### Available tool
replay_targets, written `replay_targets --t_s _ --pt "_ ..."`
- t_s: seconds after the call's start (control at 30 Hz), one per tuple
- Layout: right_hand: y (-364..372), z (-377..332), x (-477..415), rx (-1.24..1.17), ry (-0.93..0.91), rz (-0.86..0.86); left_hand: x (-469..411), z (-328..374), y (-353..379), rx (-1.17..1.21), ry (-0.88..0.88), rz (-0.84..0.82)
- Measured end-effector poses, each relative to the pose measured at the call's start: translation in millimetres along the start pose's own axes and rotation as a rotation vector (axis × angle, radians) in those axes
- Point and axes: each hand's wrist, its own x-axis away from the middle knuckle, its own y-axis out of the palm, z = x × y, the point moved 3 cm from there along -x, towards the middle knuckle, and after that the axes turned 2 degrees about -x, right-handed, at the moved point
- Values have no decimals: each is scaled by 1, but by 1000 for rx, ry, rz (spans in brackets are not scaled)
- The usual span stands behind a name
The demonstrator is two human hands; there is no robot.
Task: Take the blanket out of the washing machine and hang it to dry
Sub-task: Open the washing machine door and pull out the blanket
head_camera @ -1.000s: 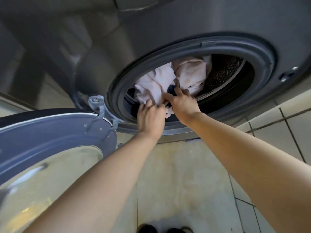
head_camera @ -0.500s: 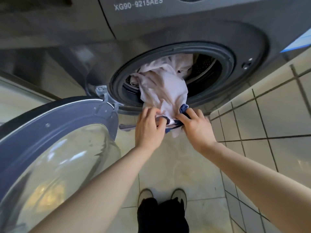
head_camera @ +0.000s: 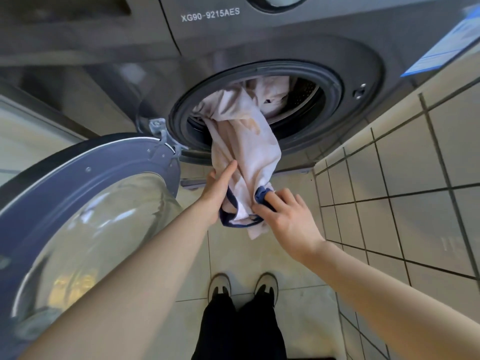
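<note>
In the head view, the blanket (head_camera: 244, 152), pale pink with a dark blue hem, is seen hanging from the mouth of the washing machine (head_camera: 285, 48). Part of it is bunched inside the drum, and a thick fold is draped over the door seal (head_camera: 181, 118) toward the floor (head_camera: 259, 255). The blue hem at the lowest corner is pinched between thumb and fingers by the right grip (head_camera: 288, 219), probably so that an edge is secured from which the cloth can be drawn out and later spread. The left grip (head_camera: 218, 193) is laid against the hanging fold from the left, with one finger straight along the fabric. Its other fingers are hidden behind the cloth, so it cannot be told whether the blanket is clasped. The fold is judged to be steadied there so that the damp weight is kept off the floor. The door (head_camera: 85, 193) is swung wide to the left, away from the opening. A tiled wall (head_camera: 402, 165) is seen at the right.
</note>
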Motion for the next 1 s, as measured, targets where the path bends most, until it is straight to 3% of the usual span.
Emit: replay_targets --t_s 0.23,0.37,0.43,0.5,0.57,0.67,0.9,1.0 --pt "0 -12 19 6 -99 -24 14 0 16 -192 194 -94" --pt "-1 -19 28 -138 -204 -162 22 0 5 -234 251 73" --pt "-5 -14 32 -343 -47 -176 26 -4 -3 -244 250 89" --pt "-9 -3 31 -533 230 -82 29 -8 -11 -264 249 72" --pt "-7 10 22 -558 433 11 34 -11 -17 -281 258 39" --pt "5 22 -3 -666 716 -70 47 -15 -23 -316 278 -22" --pt "45 18 -45 -1327 1165 -177 79 -27 -38 -176 250 -211" --pt "57 7 -44 -1574 1254 -254 83 -32 -47 -155 232 -240"
